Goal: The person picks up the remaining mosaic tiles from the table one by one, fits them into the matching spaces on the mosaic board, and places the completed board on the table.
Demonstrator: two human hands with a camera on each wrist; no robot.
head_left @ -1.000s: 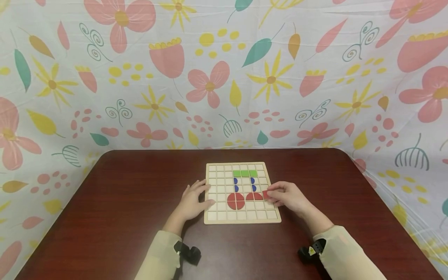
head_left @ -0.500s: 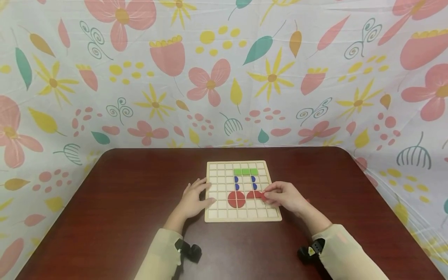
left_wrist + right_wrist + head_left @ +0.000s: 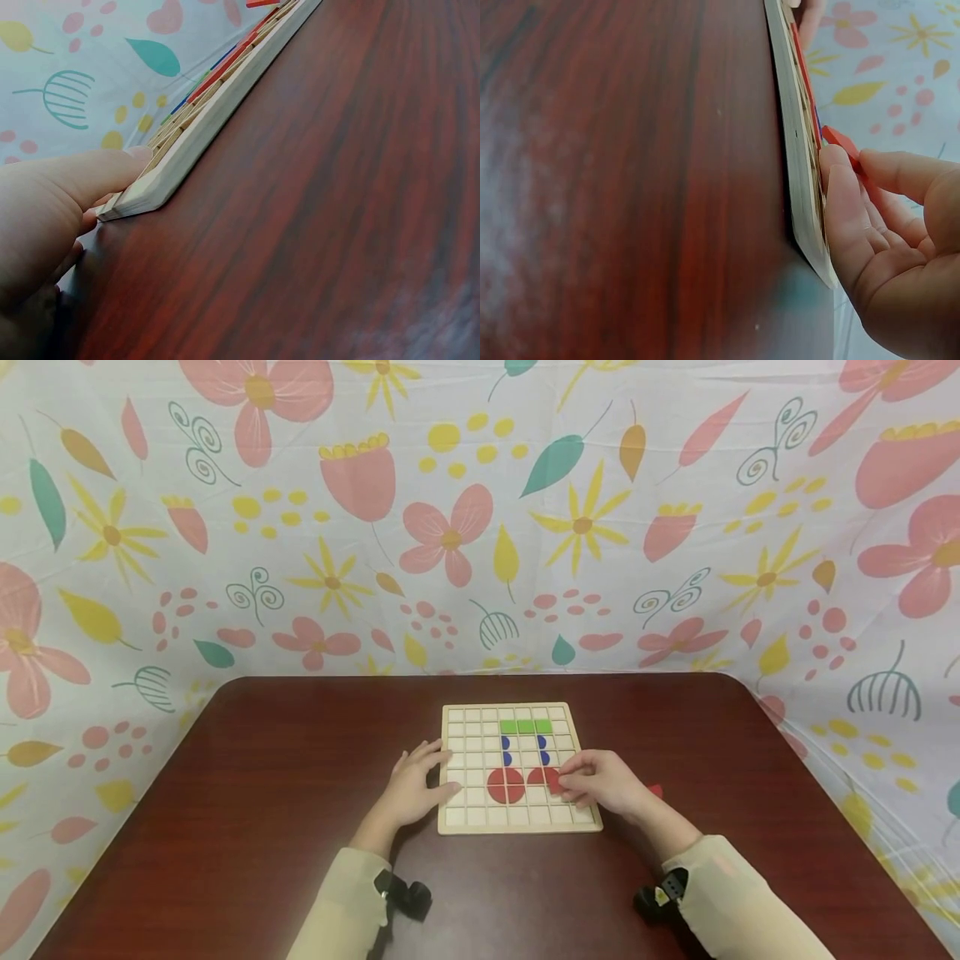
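Observation:
A square wooden grid board (image 3: 480,817) lies on the table, with green squares (image 3: 526,727), blue half-round pieces (image 3: 543,751) and red quarter-round pieces (image 3: 506,786) in some of its cells. At its left edge rests my left hand (image 3: 408,789), fingers spread, thumb (image 3: 112,176) lying over the rim. My right hand (image 3: 603,781) pinches a red tile (image 3: 844,145) between thumb and fingertips, close over the board's right part beside the red half-round shape (image 3: 542,777). The tile is tilted in the right wrist view, and the fingers cover part of it.
Another red piece (image 3: 656,791) lies on the table right of the board, partly hidden behind my right wrist. The dark wooden table (image 3: 300,827) ends at a floral cloth (image 3: 450,610) behind it. A camera is strapped to each wrist.
My right hand has moved a little to the left over the board with the red tile, which has turned in the fingers. The red piece behind the wrist has come into sight. My left hand stays put.

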